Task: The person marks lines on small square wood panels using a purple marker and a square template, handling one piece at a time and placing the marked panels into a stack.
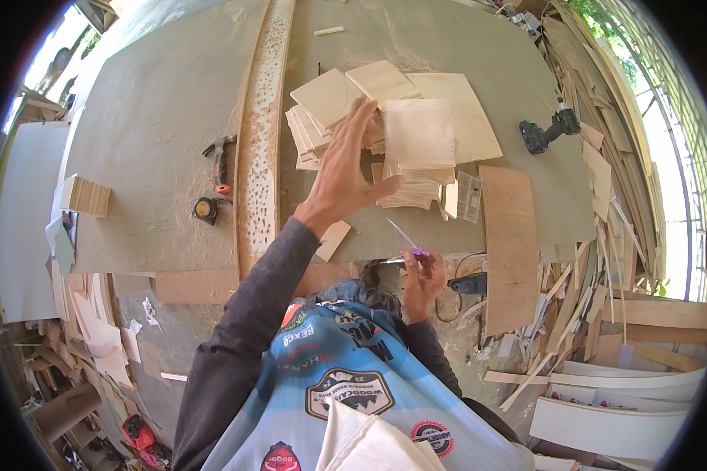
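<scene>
Panels [421, 133] lie upper centre, my left grip [344, 179] spread over them. Mid-frame, my right grip [423, 287] clamps a purple-ended tool [419, 252].

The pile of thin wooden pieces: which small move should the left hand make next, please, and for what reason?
Probably the left hand should close its thumb and fingers on one piece of the pile of thin wooden pieces: it is spread open right at the pile, while the right hand is occupied with a slim, partly purple tool.
</scene>
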A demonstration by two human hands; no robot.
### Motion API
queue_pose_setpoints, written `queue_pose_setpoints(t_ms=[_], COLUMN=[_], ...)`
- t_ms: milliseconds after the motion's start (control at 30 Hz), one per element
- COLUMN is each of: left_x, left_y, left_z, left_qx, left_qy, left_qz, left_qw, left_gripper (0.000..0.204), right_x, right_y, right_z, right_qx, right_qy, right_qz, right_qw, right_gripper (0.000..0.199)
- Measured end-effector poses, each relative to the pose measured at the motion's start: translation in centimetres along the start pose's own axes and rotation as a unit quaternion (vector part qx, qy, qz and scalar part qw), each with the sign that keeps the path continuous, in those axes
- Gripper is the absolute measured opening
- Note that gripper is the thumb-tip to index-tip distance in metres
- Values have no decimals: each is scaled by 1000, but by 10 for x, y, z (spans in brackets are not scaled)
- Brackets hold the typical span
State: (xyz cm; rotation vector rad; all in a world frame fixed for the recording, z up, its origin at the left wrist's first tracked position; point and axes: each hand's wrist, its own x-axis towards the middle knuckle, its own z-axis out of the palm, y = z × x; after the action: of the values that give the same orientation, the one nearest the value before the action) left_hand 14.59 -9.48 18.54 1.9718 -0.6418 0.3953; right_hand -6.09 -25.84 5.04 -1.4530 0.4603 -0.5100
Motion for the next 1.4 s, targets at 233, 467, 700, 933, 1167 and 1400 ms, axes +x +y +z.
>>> queue_pose_setpoints(t_ms=[233, 467, 700, 933, 1167, 1400], left_x=[-93, -209, -227, -229, -184, -187], left_y=[-37, -54, -69, -59, -10, -17], left_z=[-23, -26, -24, -24, -24, -13], left_qx=[21, -48, 105, -23, -282, -394], left_qy=[14, -17, 12, 21, 44, 45], left_qz=[-245, -358, -252, -314, -402, -428], left_qw=[969, 932, 962, 949, 870, 812], left_gripper=[86, 62, 58, 55, 49, 31], right_x=[3, 10, 22, 17, 13, 0], right_y=[-5, -25, -31, -34, -15, -23], right_z=[6, 46, 71, 82, 71, 79], right_qx=[-63, 110, 211, 156, 74, 82], right_qy=[-19, -106, -143, -112, -155, -215], right_qz=[-28, 129, 218, 161, 155, 150], right_qw=[997, 980, 942, 968, 973, 962], right_gripper=[26, 33, 33, 37, 24, 26])
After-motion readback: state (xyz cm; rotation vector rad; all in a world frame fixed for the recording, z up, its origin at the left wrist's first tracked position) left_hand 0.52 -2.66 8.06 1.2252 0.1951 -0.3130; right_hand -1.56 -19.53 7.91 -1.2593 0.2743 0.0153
